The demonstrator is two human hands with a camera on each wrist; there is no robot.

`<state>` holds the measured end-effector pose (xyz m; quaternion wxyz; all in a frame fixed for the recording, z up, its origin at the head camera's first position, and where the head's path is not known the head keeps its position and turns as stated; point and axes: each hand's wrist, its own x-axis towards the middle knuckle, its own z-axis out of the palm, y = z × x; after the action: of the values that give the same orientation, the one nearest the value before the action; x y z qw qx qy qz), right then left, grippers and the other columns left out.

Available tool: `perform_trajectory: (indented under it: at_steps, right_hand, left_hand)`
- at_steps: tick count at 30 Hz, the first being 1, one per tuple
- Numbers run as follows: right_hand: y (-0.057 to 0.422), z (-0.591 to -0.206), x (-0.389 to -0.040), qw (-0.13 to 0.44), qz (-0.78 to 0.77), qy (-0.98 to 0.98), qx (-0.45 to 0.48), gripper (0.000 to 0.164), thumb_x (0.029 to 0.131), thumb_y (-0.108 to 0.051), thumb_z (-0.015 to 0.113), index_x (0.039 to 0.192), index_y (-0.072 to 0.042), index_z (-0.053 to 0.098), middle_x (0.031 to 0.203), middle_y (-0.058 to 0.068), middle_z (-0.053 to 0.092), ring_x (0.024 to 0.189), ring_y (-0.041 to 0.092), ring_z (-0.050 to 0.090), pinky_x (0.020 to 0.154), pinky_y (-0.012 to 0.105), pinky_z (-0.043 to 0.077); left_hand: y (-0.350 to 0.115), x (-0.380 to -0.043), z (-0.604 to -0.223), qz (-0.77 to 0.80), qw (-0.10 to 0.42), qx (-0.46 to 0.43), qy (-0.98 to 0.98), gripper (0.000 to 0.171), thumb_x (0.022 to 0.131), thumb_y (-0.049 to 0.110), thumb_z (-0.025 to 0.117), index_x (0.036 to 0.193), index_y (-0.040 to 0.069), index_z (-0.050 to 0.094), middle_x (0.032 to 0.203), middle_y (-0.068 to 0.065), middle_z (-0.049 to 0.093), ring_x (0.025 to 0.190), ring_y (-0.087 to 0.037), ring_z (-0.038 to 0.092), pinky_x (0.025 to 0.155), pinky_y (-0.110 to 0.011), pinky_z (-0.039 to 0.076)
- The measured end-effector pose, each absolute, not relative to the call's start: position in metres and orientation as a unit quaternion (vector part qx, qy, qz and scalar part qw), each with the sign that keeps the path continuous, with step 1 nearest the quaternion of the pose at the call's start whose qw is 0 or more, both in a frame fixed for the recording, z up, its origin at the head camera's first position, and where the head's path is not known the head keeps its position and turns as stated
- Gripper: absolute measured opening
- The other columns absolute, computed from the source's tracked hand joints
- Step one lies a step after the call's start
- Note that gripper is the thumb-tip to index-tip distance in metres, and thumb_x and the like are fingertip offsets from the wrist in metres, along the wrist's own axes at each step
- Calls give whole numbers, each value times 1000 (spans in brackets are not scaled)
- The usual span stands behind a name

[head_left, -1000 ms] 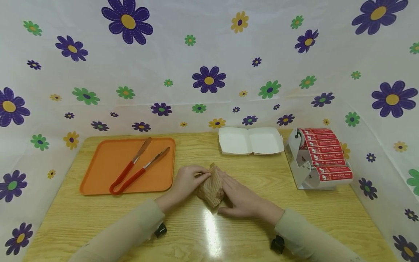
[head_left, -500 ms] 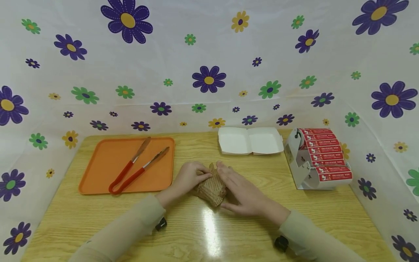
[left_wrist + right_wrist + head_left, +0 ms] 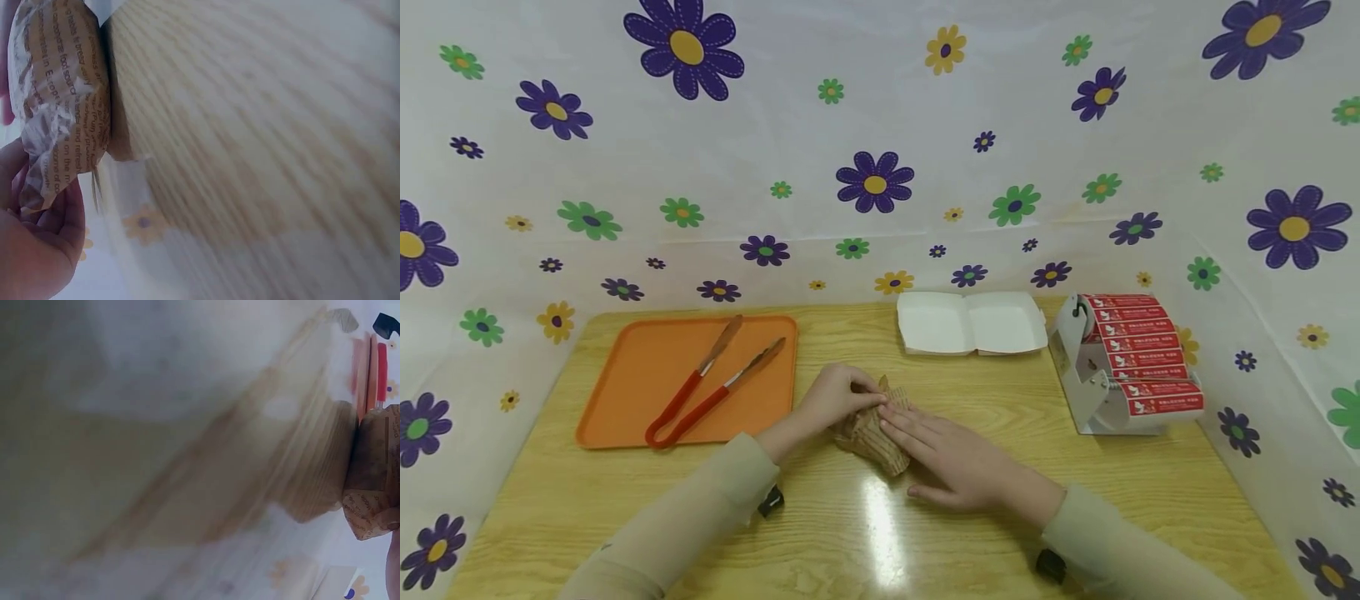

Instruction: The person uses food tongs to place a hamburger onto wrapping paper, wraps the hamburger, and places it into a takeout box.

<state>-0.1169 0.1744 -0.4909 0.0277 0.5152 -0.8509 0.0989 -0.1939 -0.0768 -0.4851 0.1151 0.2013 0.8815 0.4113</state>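
A paper-wrapped package [image 3: 876, 446] lies on the table between my hands. Its brown paper carries printed lines of text; what it wraps is hidden. My left hand [image 3: 837, 400] pinches a gathered fold of the paper at the far left side. In the left wrist view, that hand [image 3: 37, 250] has thumb and fingers around the crumpled end of the package [image 3: 62, 87]. My right hand [image 3: 955, 462] rests its straight fingers on the package from the right, thumb apart. The right wrist view has the package [image 3: 369, 465] at its right edge, with part of the right hand [image 3: 393, 562].
An orange tray [image 3: 625, 375] at the left holds red-handled tongs [image 3: 677, 408]. A white takeaway box [image 3: 936, 323] lies unfolded at the back. On the right stands a dispenser [image 3: 1075, 379] with a roll of red labels [image 3: 1146, 342]. Flowered sheeting [image 3: 715, 158] surrounds the wooden table [image 3: 1000, 550].
My right fingers have slid leftward and down onto the package's top, near the left fingertips. The package has turned slightly under the hands. My left hand keeps its pinch on the paper.
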Motion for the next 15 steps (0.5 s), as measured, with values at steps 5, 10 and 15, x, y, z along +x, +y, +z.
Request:
perform_trajectory:
  at_steps: [5, 10, 15]
  right_hand:
    - [174, -490, -118, 9, 121, -850, 512, 92, 101, -41, 70, 168, -1, 22, 177, 16, 23, 162, 33, 30, 131, 48, 31]
    - [173, -488, -118, -1, 129, -850, 510, 91, 100, -38, 71, 167, 1, 25, 176, 16, 26, 161, 34, 32, 131, 48, 31]
    - [172, -487, -118, -1, 146, -850, 507, 89, 98, -33, 73, 165, 3, 28, 174, 18, 30, 159, 34, 36, 130, 49, 33]
  left_hand:
    - [-77, -194, -486, 419, 89, 183, 885, 17, 93, 22, 84, 105, 10, 84, 98, -3, 82, 89, -14, 73, 84, -33, 63]
    - [-82, -176, -480, 349, -24, 250, 903, 32, 94, 22, 83, 123, 10, 77, 121, -6, 78, 118, -26, 72, 109, -46, 58]
    - [-93, -148, -480, 237, -176, 373, 879, 36, 90, 21, 85, 121, 5, 76, 117, -7, 79, 110, -24, 75, 103, -42, 61]
